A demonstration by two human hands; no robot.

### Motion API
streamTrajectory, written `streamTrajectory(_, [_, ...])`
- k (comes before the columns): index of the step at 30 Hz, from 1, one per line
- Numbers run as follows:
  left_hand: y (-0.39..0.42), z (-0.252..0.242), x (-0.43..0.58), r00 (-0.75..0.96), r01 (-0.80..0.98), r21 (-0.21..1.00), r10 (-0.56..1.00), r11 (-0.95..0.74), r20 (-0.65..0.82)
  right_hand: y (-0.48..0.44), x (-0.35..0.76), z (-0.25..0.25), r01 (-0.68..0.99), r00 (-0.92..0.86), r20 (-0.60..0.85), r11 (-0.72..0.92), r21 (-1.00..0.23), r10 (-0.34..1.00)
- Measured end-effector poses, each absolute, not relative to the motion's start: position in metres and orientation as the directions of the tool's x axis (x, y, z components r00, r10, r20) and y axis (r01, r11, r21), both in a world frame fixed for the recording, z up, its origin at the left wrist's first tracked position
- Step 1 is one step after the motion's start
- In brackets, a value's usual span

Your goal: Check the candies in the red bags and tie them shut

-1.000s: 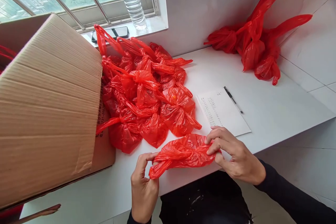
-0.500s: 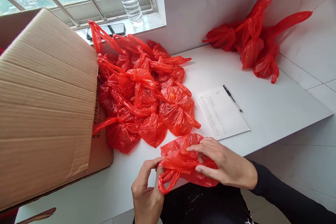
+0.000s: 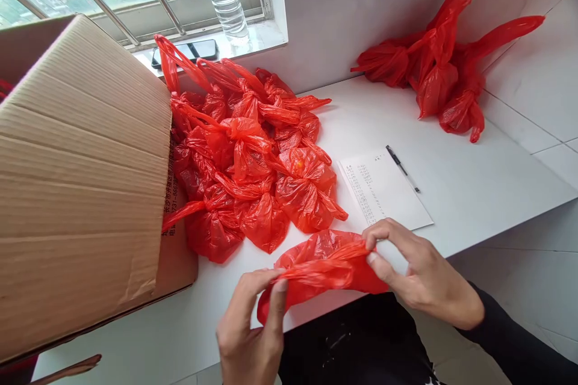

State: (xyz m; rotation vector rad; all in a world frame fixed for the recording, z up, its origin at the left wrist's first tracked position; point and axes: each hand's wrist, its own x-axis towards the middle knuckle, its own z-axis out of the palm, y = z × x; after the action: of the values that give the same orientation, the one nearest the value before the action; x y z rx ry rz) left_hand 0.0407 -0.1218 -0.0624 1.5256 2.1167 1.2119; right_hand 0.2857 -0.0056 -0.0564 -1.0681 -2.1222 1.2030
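Observation:
A red plastic bag (image 3: 325,264) is stretched sideways between my two hands at the table's front edge. My left hand (image 3: 253,319) pinches its left end between thumb and fingers. At the other end, my right hand (image 3: 415,271) grips the bag's gathered plastic with thumb and forefinger. What is inside this bag, if anything, cannot be made out. Just beyond it lies a heap of knotted red bags (image 3: 253,156), several of them bulging. A handwritten sheet of paper (image 3: 388,192) lies past my right hand, with a black pen (image 3: 401,168) along its right side.
A large cardboard box (image 3: 85,192) stands at the left against the heap. More red bags (image 3: 438,72) sit in the far right corner. On the windowsill are a phone (image 3: 189,53) and a clear water bottle (image 3: 223,0). The white table (image 3: 492,180) ends at a slanting front edge.
My right hand has moved right and slightly up, from over the bag's middle to its right end. The bag is now drawn out wider, and the loop by my left hand has been pulled across.

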Motion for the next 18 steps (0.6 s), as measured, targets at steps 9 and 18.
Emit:
streamTrajectory(9, [-0.121, -0.032, 0.041, -0.667, 0.361, 0.852, 0.743, 0.380, -0.049, -0.011, 0.283, -0.057, 0.377, -0.569, -0.016, 0.243, -0.894, 0.822])
streamTrajectory(18, [-0.131, -0.018, 0.051, -0.751, 0.464, 0.796, 0.649, 0.389, 0.121, -0.038, 0.260, -0.004, 0.188, -0.375, 0.500, 0.592, -0.784, 0.781])
